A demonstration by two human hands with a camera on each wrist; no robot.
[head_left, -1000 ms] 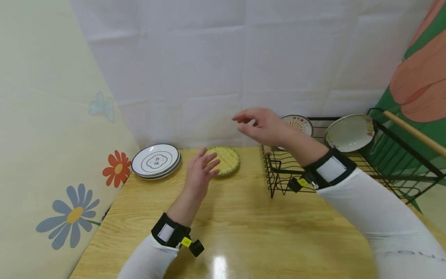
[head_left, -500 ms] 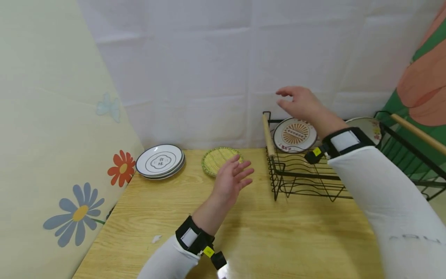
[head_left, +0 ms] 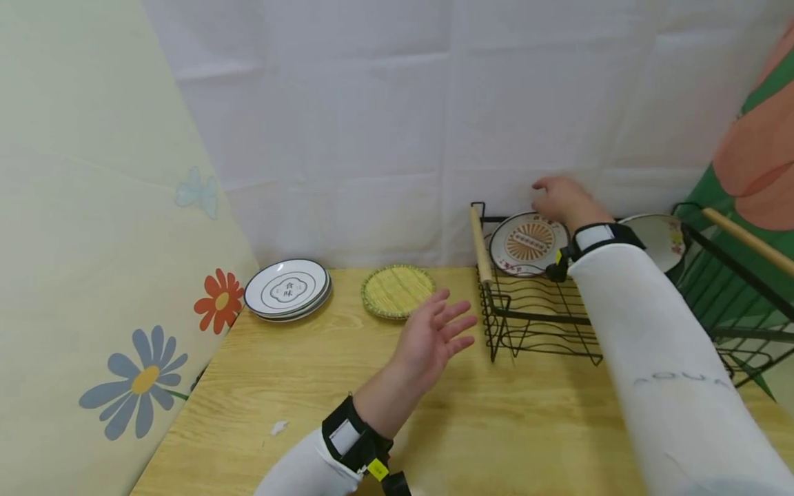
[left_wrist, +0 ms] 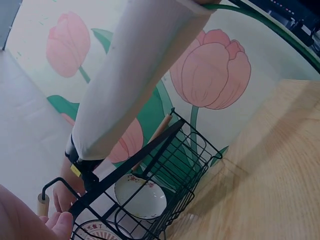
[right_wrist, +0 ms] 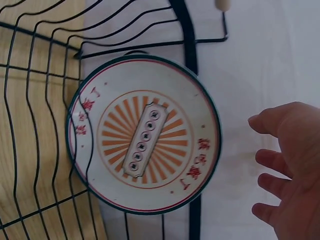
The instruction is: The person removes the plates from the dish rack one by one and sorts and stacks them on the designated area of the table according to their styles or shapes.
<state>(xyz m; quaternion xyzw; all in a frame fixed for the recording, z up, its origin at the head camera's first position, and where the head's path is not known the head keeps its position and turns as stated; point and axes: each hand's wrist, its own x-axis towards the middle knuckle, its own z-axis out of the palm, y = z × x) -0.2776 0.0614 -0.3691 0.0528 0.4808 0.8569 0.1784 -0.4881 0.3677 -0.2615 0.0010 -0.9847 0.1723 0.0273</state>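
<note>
A round plate (right_wrist: pixel 145 135) with a dark rim, orange sunburst and red characters leans upright in a black wire dish rack (head_left: pixel 540 320). Just above and behind its upper edge is my right hand (head_left: pixel 563 200), thumb and fingers apart; the right wrist view shows a gap between the fingertips (right_wrist: pixel 256 122) and the rim. Deeper in the rack stands a white dish (left_wrist: pixel 140 196) with flowers at its edge. My left hand (head_left: pixel 431 337) hovers over the table in front of the rack's left end, palm turned to the right, fingers spread and holding nothing.
A stack of white, blue-rimmed plates (head_left: pixel 288 289) sits at the table's back left. Right of it lies a round yellow woven mat (head_left: pixel 397 291). A white scrap (head_left: pixel 279 428) is on the wooden table (head_left: pixel 298 372). A white cloth (head_left: pixel 347 124) hangs behind.
My right hand has moved right, from left of the rack to over it, and down behind the sunburst plate's top. My left hand has shifted right, past the woven mat.
</note>
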